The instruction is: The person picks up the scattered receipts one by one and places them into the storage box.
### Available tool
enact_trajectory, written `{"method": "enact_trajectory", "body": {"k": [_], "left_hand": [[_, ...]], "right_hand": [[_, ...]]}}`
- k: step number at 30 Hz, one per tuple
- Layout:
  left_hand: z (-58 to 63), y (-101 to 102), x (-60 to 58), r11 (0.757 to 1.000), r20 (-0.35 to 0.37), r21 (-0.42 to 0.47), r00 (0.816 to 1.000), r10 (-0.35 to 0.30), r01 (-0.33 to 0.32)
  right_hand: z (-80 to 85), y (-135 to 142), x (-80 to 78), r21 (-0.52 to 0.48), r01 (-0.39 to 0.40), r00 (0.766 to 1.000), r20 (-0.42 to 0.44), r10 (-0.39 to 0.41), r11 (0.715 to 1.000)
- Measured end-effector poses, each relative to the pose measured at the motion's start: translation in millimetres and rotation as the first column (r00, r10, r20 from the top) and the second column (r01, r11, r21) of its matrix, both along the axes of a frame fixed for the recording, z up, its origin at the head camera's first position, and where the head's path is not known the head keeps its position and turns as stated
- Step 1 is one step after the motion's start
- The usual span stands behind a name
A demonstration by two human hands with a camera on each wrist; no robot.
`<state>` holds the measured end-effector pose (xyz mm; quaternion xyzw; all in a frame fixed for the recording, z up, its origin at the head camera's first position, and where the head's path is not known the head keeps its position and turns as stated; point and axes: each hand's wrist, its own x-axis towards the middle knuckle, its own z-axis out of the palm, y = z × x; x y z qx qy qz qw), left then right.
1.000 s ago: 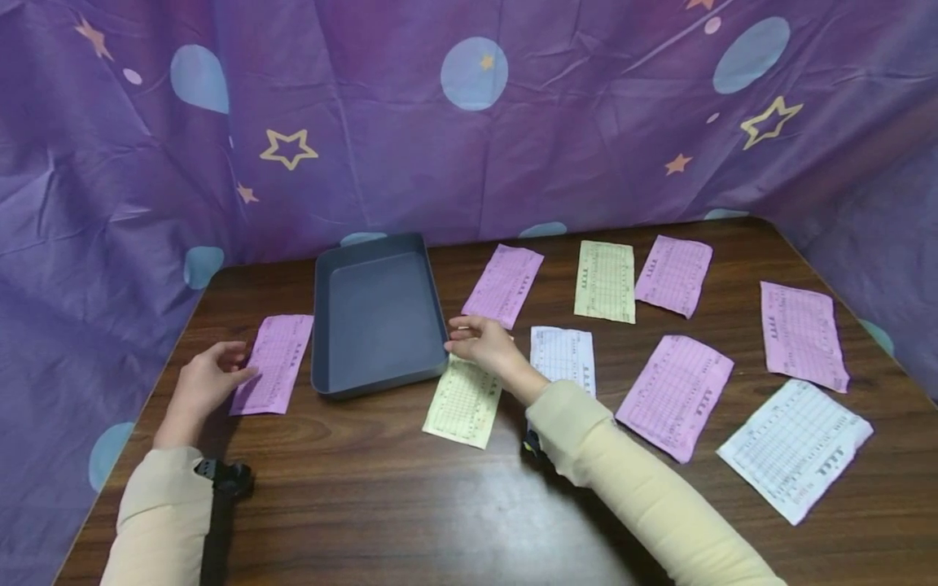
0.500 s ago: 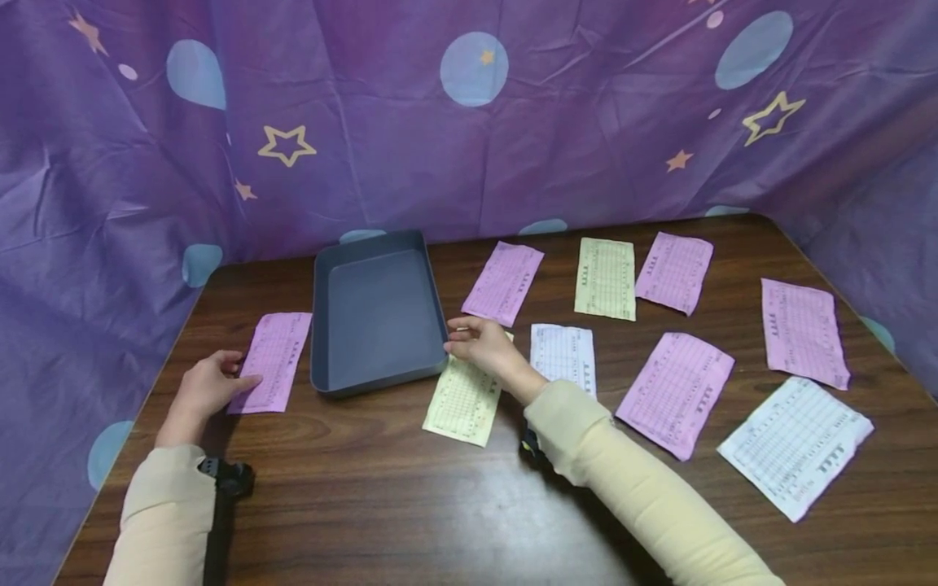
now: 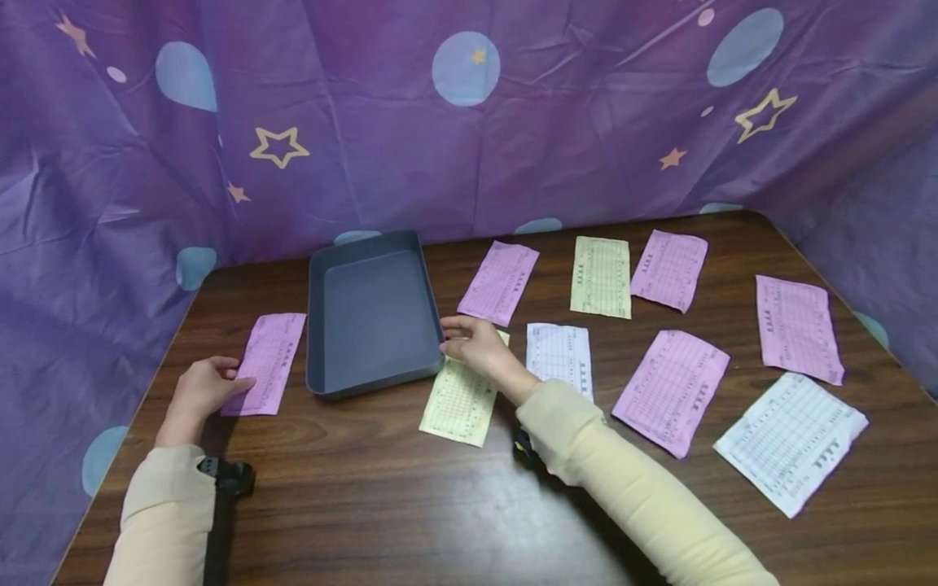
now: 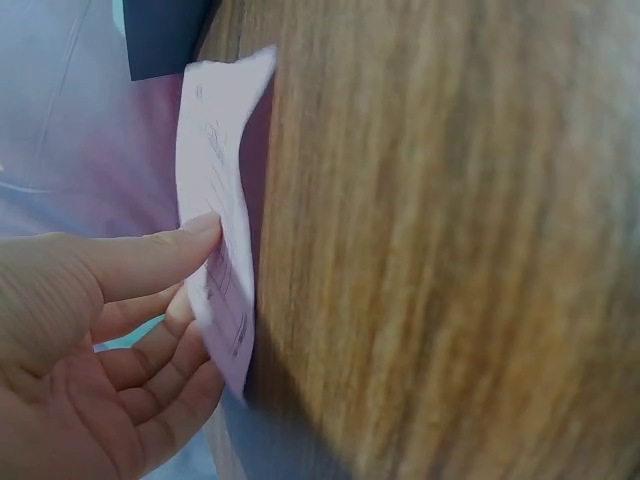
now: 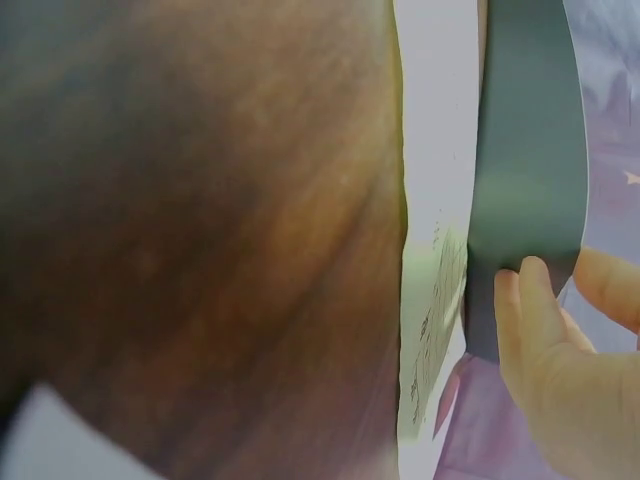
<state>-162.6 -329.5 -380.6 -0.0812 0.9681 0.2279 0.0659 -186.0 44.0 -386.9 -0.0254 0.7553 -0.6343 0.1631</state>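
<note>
At the table's left, a pink printed paper slip (image 3: 267, 362) lies beside the dark grey tray (image 3: 320, 342). My left hand (image 3: 199, 391) pinches the slip's near left edge; in the left wrist view the thumb (image 4: 165, 258) lies on its printed face and the other fingers are bent behind it. My right hand (image 3: 479, 350) reaches over a yellow printed slip (image 3: 458, 407) and touches the tray's right wall with fairly straight fingers. In the right wrist view two fingertips (image 5: 520, 285) rest against the tray's outer wall (image 5: 525, 150).
Several more slips lie spread on the brown table (image 3: 410, 496): pink ones (image 3: 501, 283), a second yellow one (image 3: 601, 277), a white one (image 3: 558, 358) by the right wrist, and a larger white sheet (image 3: 791, 443) at the right. A purple curtain (image 3: 381, 122) hangs behind.
My left fingers have come down and closed on the edge of the pink slip. The right hand stays at the tray's wall. The head view has shifted slightly.
</note>
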Motion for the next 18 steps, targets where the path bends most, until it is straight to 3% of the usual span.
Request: {"method": "enact_trajectory", "body": {"k": [8, 18], "left_hand": [[-1.3, 1.9, -0.3, 0.999, -0.051, 0.044, 0.998, 0.021, -0.019], [0.1, 4.0, -3.7, 0.978, -0.083, 0.145, 0.983, 0.166, -0.153]], "right_hand": [[0.2, -3.0, 0.8, -0.033, 0.022, 1.0, 0.012, -0.021, 0.999], [-0.3, -4.2, 1.3, -0.049, 0.049, 0.998, 0.028, -0.047, 0.998]]}}
